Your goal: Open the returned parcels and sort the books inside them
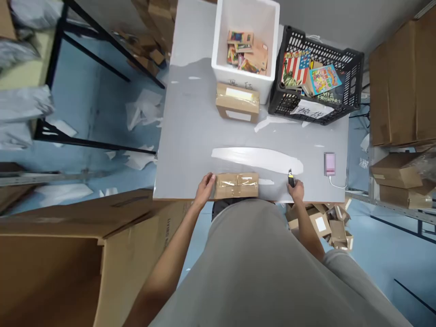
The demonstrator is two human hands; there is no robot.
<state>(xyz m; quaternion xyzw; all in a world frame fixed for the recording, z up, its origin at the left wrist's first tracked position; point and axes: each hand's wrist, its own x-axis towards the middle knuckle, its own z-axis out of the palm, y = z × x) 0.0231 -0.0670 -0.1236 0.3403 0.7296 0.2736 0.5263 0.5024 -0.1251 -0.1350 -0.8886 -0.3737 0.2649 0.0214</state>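
Note:
A taped brown cardboard box (236, 185) lies at the front edge of the grey table (190, 136). At its left end is my left hand (205, 187), fingers against the side of the box; whether they press on it or only touch it I cannot tell. My right hand (297, 190) is closed around a black and yellow utility knife (291, 178), its tip pointing away from me, to the right of the box and apart from it. Just beyond the knife a long white strip (255, 158) lies on the tabletop.
Farther back stand a second taped box (237, 102), a white foam bin (245, 75) holding small cards or booklets, and a black crate (316, 111) with books. A phone (329, 164) on a cable lies at the right. A large open carton (129, 254) stands at lower left.

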